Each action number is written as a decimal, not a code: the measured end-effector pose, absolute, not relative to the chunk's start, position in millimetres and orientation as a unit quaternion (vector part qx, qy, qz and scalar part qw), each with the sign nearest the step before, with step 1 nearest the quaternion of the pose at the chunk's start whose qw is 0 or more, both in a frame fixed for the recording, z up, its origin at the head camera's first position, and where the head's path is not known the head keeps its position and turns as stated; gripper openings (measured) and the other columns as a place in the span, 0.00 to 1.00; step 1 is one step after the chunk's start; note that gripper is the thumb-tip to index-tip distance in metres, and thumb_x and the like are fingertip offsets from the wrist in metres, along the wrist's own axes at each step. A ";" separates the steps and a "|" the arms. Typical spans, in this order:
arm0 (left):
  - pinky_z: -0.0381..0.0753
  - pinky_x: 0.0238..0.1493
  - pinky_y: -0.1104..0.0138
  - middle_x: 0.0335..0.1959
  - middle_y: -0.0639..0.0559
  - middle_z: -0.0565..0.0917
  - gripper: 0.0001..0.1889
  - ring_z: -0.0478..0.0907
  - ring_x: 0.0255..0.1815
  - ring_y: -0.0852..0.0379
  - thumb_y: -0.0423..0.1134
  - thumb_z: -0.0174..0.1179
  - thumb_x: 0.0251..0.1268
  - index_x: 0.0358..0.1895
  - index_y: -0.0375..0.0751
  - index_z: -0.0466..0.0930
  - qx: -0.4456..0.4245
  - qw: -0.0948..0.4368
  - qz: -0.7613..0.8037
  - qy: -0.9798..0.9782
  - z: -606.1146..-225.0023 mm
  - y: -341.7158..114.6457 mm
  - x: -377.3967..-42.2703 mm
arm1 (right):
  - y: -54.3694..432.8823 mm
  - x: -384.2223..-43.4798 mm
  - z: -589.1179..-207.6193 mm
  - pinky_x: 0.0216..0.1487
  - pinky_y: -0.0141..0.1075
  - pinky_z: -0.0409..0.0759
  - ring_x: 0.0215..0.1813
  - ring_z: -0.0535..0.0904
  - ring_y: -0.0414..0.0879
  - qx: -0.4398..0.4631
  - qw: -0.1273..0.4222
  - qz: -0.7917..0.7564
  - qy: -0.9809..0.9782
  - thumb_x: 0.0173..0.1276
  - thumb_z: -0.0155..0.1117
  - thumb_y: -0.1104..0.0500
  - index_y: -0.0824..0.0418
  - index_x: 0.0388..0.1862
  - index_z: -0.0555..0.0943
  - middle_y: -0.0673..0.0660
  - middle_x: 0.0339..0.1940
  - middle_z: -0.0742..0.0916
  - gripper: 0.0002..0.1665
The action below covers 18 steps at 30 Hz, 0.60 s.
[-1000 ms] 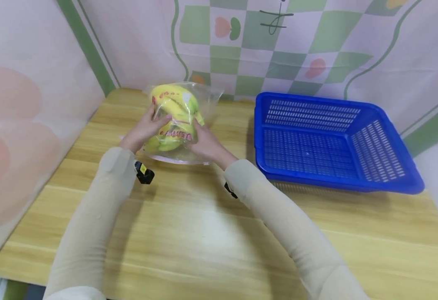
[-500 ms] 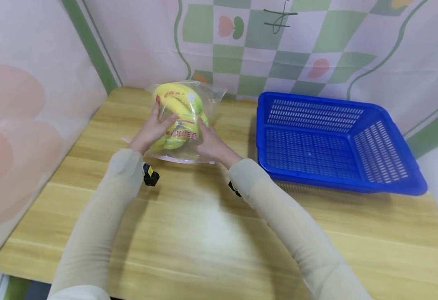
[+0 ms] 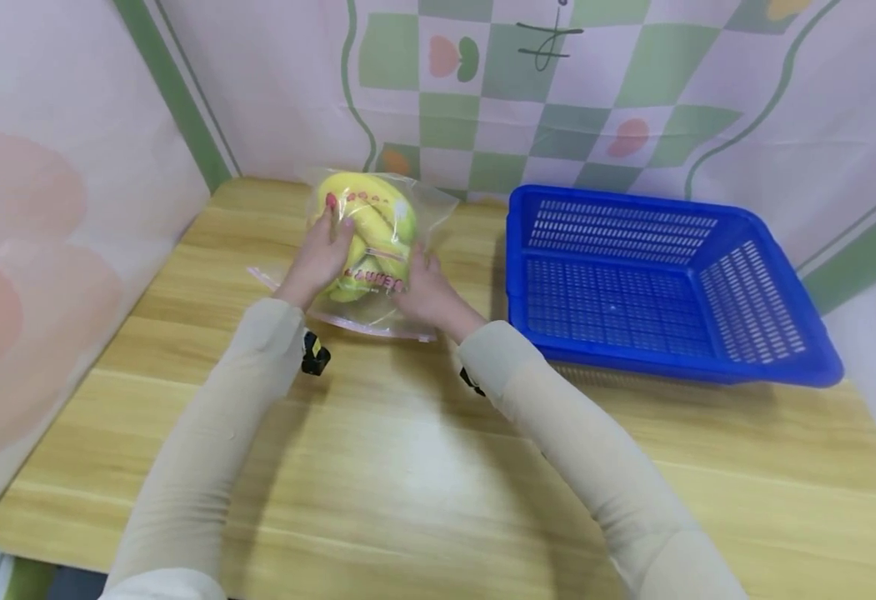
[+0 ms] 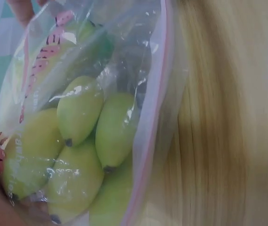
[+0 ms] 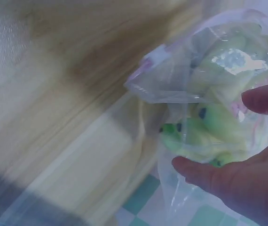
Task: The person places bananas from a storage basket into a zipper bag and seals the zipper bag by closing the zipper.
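Note:
A clear zip bag with pink print and a pink seal holds a bunch of yellow-green bananas, near the back left of the table. My left hand grips the bag's left side, its thumb and fingers over the plastic. From the right, my right hand holds the other side. The seal runs along the bag's near edge in the left wrist view, beside the dark banana tips. In the right wrist view a thumb and finger bracket the bananas. The undersides of both hands are hidden.
A blue plastic basket with slotted walls stands right of the bag, nothing inside it. Both are on a wooden table. A patterned curtain hangs close behind the table, and another borders its left side.
Both hands have shifted a little to the right with the bag, the left hand more. The bag has turned slightly clockwise. The basket stays in place.

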<state>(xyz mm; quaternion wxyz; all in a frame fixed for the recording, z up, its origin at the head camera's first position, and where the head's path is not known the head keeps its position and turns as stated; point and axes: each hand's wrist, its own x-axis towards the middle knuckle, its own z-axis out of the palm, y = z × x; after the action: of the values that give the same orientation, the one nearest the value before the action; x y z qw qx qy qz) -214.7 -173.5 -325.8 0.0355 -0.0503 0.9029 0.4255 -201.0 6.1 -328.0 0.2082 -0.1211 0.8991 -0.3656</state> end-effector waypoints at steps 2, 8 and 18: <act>0.38 0.79 0.51 0.79 0.44 0.39 0.39 0.38 0.79 0.42 0.62 0.28 0.73 0.76 0.42 0.30 -0.057 0.032 0.428 0.901 -326.1 -172.5 -215.0 | 8.7 -202.9 -326.4 0.78 0.53 0.47 0.79 0.43 0.64 -0.129 0.197 -0.372 0.898 0.66 0.58 0.58 0.59 0.77 0.27 0.69 0.78 0.41 0.57; 0.41 0.78 0.47 0.79 0.46 0.42 0.41 0.41 0.79 0.42 0.66 0.32 0.71 0.77 0.47 0.33 -0.095 0.036 0.442 0.891 -325.4 -171.3 -215.3 | 16.0 -209.3 -320.0 0.77 0.55 0.52 0.78 0.46 0.63 -0.130 0.173 -0.391 0.895 0.66 0.60 0.54 0.57 0.78 0.31 0.68 0.78 0.45 0.57; 0.44 0.79 0.49 0.79 0.48 0.48 0.39 0.46 0.79 0.45 0.61 0.37 0.71 0.77 0.46 0.39 -0.127 -0.018 0.428 0.895 -316.5 -159.1 -212.2 | 37.7 -211.1 -286.6 0.80 0.47 0.48 0.80 0.44 0.56 -0.136 0.122 -0.390 0.902 0.69 0.53 0.53 0.61 0.78 0.35 0.63 0.80 0.47 0.50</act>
<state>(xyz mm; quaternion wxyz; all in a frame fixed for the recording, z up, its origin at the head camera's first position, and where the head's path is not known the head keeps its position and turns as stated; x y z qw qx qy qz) -212.2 -159.1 -316.5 -0.0181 -0.1273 0.8945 0.4281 -211.1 37.7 -286.6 0.1220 -0.1361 0.9024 -0.3903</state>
